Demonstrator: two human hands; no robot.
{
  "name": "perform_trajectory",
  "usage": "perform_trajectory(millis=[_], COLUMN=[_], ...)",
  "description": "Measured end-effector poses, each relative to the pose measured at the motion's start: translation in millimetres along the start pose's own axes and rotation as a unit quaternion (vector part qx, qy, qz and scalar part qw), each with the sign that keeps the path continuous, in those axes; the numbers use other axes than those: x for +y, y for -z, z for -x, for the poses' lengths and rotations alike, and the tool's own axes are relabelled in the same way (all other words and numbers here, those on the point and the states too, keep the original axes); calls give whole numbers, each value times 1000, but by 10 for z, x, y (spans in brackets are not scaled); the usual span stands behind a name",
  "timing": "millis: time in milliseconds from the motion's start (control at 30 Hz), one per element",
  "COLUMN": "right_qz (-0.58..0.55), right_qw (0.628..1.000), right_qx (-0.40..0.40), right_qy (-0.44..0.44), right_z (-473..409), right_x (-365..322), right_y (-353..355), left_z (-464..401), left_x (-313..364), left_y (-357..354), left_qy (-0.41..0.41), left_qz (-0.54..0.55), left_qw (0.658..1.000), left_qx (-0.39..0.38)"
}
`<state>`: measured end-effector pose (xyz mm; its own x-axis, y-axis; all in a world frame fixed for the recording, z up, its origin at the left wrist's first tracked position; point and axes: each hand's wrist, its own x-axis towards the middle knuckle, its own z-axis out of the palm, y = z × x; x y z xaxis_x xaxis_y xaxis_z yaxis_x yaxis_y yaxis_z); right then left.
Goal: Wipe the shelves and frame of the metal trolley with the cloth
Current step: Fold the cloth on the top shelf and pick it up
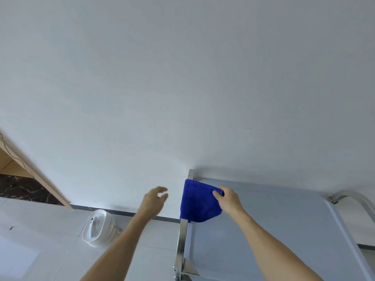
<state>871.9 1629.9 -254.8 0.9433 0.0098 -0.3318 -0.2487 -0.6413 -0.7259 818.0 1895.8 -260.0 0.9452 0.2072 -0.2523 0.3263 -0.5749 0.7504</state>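
My right hand [228, 199]: fingers curled, pinching the far right corner of the blue cloth [197, 201] between thumb and fingertips.
Cloth: folded microfibre, lying on the far left part of the trolley's top shelf [263, 230]; it sits to the left of my right hand, with its left edge draped over the side rail [181, 240].
My left hand [155, 201]: held in the air, fingers loosely spread and a little blurred, holding nothing, just left of the cloth and not touching it or the trolley.
Top shelf: flat grey metal surface under the cloth and my right forearm.
Frame: shiny steel rail along the left side with a corner bracket at the near end; a curved steel handle [353, 199] at the right end.
Plates [98, 228]: a stack of white oval dishes on the pale tiled floor [40, 230], left of the trolley and below my left forearm.
Wall [182, 78]: plain white, right behind the trolley, with a dark skirting strip at its foot.
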Motion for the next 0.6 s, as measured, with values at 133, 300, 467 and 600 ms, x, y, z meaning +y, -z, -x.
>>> perform_trajectory(millis=[133, 300, 467, 600], right_qz=[27, 59, 29, -50], right_qw=[999, 996, 995, 996], right_qx=[31, 62, 70, -14], right_qy=[9, -22, -63, -69], right_z=[-103, -220, -271, -201], right_x=[-72, 82, 195, 152], right_y=[-106, 36, 73, 27], left_z=[209, 334, 356, 356], left_x=[-44, -26, 33, 78], left_y=[-374, -568, -624, -678], left_qy=[-74, -100, -122, -131], left_qz=[-69, -64, -144, -180], left_qw=[988, 984, 970, 961], left_qx=[-117, -137, -153, -161])
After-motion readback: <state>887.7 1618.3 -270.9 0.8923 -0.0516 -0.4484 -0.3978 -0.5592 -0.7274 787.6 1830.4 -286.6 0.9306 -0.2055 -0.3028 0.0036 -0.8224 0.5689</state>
